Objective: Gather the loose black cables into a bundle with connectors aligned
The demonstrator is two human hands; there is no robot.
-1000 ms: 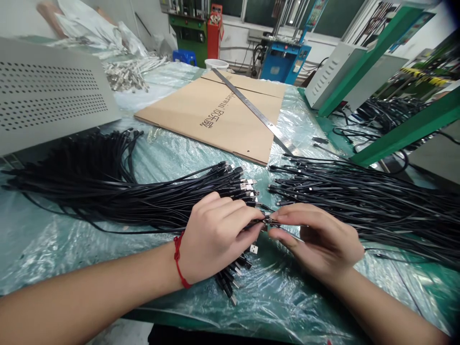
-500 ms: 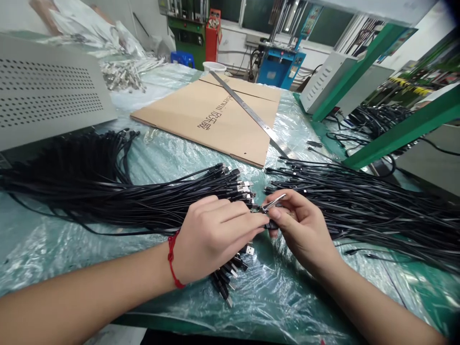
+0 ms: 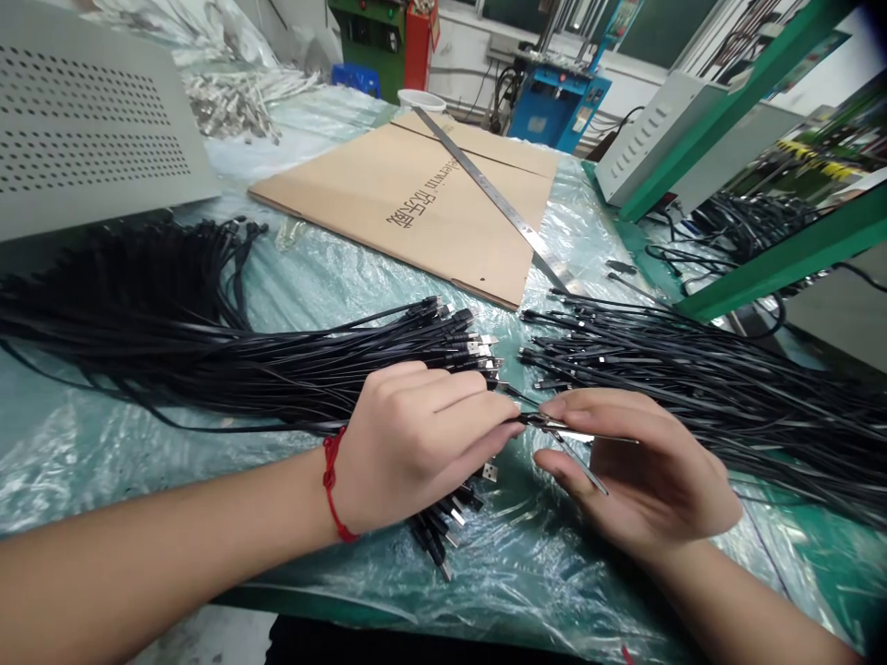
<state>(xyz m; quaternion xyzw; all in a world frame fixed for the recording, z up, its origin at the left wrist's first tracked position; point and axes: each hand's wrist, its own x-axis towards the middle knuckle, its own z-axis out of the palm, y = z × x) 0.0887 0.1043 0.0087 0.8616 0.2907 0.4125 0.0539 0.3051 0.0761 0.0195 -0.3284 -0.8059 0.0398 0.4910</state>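
Observation:
My left hand (image 3: 430, 443), with a red string bracelet at the wrist, is closed in a pinch on a black cable (image 3: 263, 429) whose end is mostly hidden by the fingers. My right hand (image 3: 644, 462) holds small metal snips (image 3: 582, 462), their two slim arms spread between thumb and fingers. The snips' tip meets the cable end right at my left fingertips. Behind and below my left hand lies a bundle of black USB cables (image 3: 311, 365), with metal plugs pointing right. Another pile of black cables (image 3: 693, 379) lies beyond my right hand.
A flat cardboard sheet (image 3: 360, 199) with a steel ruler (image 3: 495, 194) across it lies farther back on the plastic-covered table (image 3: 333, 268). A perforated grey metal box (image 3: 90, 120) stands at left. Green frame bars (image 3: 783, 254) rise at right.
My right hand has opened out and turned to the right, and the snips' arms now spread apart, pointing down and right. My left hand keeps its pinch. The view has shifted slightly.

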